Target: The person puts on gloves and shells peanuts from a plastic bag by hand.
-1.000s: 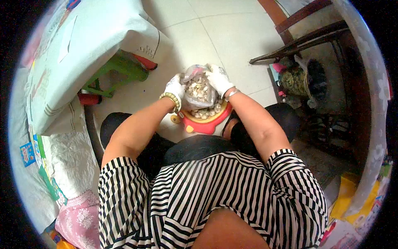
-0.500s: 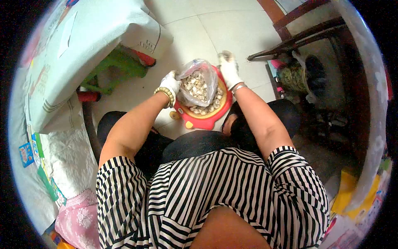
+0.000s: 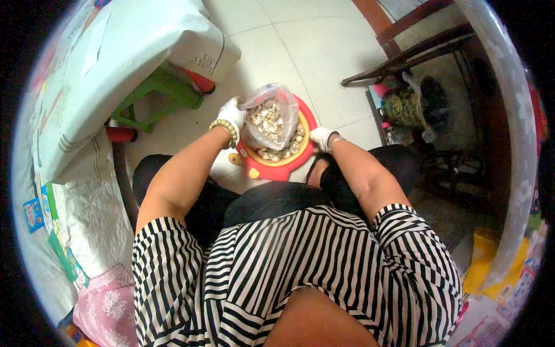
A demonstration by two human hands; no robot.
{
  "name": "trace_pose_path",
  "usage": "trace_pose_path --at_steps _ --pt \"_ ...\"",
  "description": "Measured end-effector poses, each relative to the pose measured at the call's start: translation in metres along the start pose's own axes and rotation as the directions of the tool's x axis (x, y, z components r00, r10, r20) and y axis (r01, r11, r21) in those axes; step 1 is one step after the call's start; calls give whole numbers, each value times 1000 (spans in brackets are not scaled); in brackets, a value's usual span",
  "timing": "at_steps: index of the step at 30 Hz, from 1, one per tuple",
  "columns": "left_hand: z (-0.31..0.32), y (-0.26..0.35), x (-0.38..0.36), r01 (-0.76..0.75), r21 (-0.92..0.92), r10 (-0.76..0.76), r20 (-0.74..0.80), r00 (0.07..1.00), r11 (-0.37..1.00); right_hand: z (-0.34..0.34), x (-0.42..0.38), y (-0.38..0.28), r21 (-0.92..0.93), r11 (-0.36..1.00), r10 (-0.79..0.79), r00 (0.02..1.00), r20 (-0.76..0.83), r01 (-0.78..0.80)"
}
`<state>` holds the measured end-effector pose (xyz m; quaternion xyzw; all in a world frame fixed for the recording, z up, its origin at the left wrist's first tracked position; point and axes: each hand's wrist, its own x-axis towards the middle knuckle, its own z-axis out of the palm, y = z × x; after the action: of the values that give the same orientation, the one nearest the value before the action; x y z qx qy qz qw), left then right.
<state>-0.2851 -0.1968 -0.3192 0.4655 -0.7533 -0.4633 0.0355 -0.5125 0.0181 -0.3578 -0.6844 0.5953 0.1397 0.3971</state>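
Note:
A clear plastic bag [image 3: 282, 130] filled with small whitish-brown pieces [image 3: 266, 119] stands with its mouth open in a round red and yellow basin [image 3: 308, 117]. More pale, rounded pieces [image 3: 276, 154] lie in the basin around the bag's lower and right sides. My left hand [image 3: 231, 113], in a white glove with a beaded bracelet at the wrist, is closed on the bag's left edge. Also gloved, my right hand [image 3: 322, 139] is at the basin's right rim with its fingers curled against it; the fingertips are partly hidden.
The basin rests on pale floor tiles [image 3: 324, 49] between my knees. To the left are a cloth-covered table [image 3: 139, 43] and a green stool [image 3: 159, 95] under it. A dark wooden frame [image 3: 399, 61] and a bag of greenish stuff [image 3: 403, 108] stand to the right.
My right hand has come down from beyond the basin's upper right side to its right rim. My left hand keeps its hold on the bag's edge.

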Motion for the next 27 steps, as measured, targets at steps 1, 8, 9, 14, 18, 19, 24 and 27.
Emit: trace_pose_path --at_steps 1,8,9,14,18,19,24,27 --pt "2 -3 4 -4 1 4 8 1000 1000 4 3 -13 585 738 420 908 -7 -337" --pt "-1 -9 4 35 12 -36 60 998 999 -21 11 -46 478 688 725 549 -416 -546" --pt "-2 -6 1 16 47 -19 66 998 999 -17 18 -49 335 788 612 715 -337 -517" --pt "-8 0 -5 4 104 -11 74 997 995 20 34 -66 -72 923 363 916 -170 -379" --pt "-11 3 -10 -52 93 43 98 994 994 29 47 -69 -162 911 374 925 -69 -380" --pt "-12 3 -12 -52 94 44 91 995 994 32 48 -67 -169 921 341 936 -89 -352" --pt "-15 4 -18 -91 93 78 138 987 992 43 63 -44 100 908 419 888 -188 -407" --pt "-18 10 -19 -77 59 66 171 983 995 -15 43 -41 225 859 467 884 27 -461"
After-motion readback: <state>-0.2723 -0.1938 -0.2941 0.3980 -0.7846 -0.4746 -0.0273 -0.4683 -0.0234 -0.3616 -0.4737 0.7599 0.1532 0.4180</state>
